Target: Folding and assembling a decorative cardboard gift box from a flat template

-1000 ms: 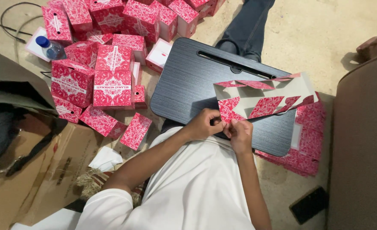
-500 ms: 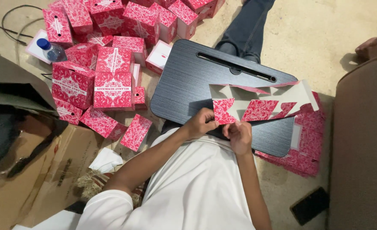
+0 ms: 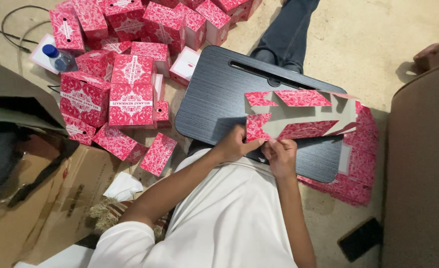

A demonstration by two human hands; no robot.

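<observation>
At far left, a brown cardboard carton (image 3: pixel 40 208) is seen on the floor, with a pile of folded pink patterned boxes (image 3: pixel 125 64) beyond it. A black lap tray (image 3: pixel 219 99) lies in the middle. At its near edge, a flat pink box blank (image 3: pixel 299 116) is held, its lower left corner pinched by the left hand (image 3: pixel 234 145). Just right, the right hand (image 3: pixel 280 155) is closed on the same edge, fingertips (image 3: pixel 271 144) touching the card. A stack of flat pink blanks (image 3: pixel 361 168) lies under the tray's right edge.
</observation>
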